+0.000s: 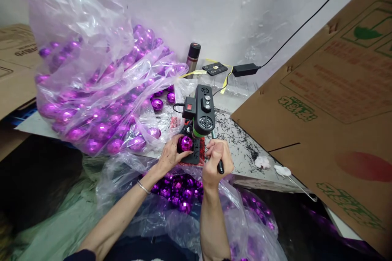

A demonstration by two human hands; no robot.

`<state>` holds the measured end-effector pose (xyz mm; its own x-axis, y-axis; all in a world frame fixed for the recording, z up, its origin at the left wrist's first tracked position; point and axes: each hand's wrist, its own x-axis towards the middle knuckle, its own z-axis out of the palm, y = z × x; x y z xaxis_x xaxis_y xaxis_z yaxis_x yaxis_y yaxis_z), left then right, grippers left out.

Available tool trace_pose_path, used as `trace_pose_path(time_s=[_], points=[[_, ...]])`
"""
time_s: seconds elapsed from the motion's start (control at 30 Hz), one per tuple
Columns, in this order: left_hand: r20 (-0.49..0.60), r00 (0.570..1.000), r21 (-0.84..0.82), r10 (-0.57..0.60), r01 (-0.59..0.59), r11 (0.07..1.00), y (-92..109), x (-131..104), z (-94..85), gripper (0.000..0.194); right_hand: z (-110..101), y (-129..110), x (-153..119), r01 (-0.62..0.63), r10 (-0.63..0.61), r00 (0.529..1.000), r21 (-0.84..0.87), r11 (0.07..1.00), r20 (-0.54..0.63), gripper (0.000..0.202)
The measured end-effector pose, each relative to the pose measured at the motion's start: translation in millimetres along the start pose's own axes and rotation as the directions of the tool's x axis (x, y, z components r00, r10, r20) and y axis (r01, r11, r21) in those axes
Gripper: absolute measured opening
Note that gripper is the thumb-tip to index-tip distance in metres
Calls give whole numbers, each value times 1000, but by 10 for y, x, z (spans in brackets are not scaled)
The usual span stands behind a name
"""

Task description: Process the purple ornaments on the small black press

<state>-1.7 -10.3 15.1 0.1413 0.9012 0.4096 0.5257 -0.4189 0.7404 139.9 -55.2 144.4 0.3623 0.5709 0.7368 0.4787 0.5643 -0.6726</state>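
Note:
A small black bench machine (200,108) with round vents, knobs and a red switch stands on the white table (241,163). My left hand (171,154) holds a shiny purple ball (186,143) at the machine's base, below its head. My right hand (217,159) is wrapped round a lever with a black grip (220,166), just right of the ball. Loose purple balls (157,104) lie left of the machine, beside a large clear bag (101,102) full of similar balls. Another open bag of purple balls (179,191) is below the table edge, under my forearms.
A large cardboard box (321,102) leans at the right, another (18,65) stands at the left. Behind the machine are a dark bottle (192,59), a phone-like black object (214,68) and a power adapter (245,69) with its cable. Black scraps and white tufts (262,162) litter the table.

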Motion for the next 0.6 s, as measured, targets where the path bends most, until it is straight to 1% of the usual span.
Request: trace_pose_path(time_s=[0.1, 0.23, 0.3, 0.47, 0.6], points=[[22, 997, 11, 72, -72, 997, -8, 20, -23, 62, -6, -5, -3, 0, 0, 1000, 16, 1000, 3, 42], [112, 986, 6, 124, -126, 992, 6, 81, -49, 60, -16, -5, -8, -3, 3, 1000, -5, 1000, 12, 41], [129, 985, 13, 115, -117, 993, 14, 109, -21, 62, -20, 0, -12, 1, -1, 1000, -21, 1000, 17, 41], [75, 996, 72, 46, -51, 996, 40, 105, 111, 64, -22, -2, -5, 18, -17, 1000, -17, 1000, 22, 40], [98, 995, 89, 34, -42, 995, 43, 58, 147, 64, -32, -11, -11, 33, -33, 999, 5, 999, 19, 38]])
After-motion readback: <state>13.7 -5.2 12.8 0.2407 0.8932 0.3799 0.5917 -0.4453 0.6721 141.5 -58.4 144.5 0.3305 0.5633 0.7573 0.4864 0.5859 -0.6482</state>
